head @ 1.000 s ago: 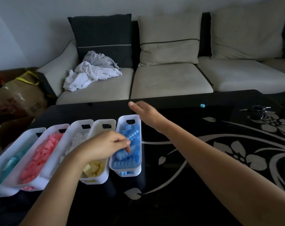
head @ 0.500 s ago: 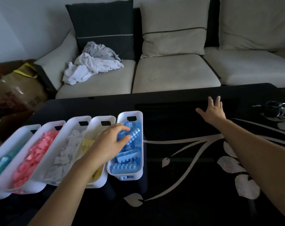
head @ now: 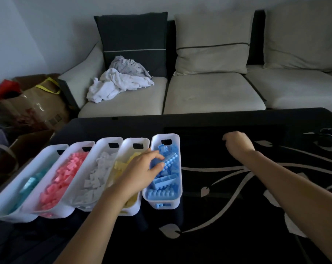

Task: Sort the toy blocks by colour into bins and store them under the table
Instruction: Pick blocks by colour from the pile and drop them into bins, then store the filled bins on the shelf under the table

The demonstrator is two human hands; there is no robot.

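Five white bins stand side by side on the left of the black table [head: 218,235]. From left to right they hold teal blocks [head: 29,184], pink blocks [head: 62,178], white blocks [head: 96,176], yellow blocks [head: 121,165] and blue blocks [head: 166,184]. My left hand [head: 140,172] reaches across the yellow bin [head: 145,142], its relaxed fingertips resting on the blue blocks inside the blue bin [head: 177,147]. My right hand [head: 237,144] is at the far middle of the table, fingers curled down where a small blue block lay. The block itself is hidden by the fingers.
A dark bunch of keys or glasses [head: 328,139] lies at the table's far right. Behind the table is a beige sofa [head: 212,92] with a pile of white cloth [head: 119,82]. Cardboard boxes and bags [head: 37,105] stand on the floor at the left.
My right hand swung from beside the blue bin to the far middle of the table and curled over the small blue block. My left hand loosened its pinch and settled on the blue blocks.
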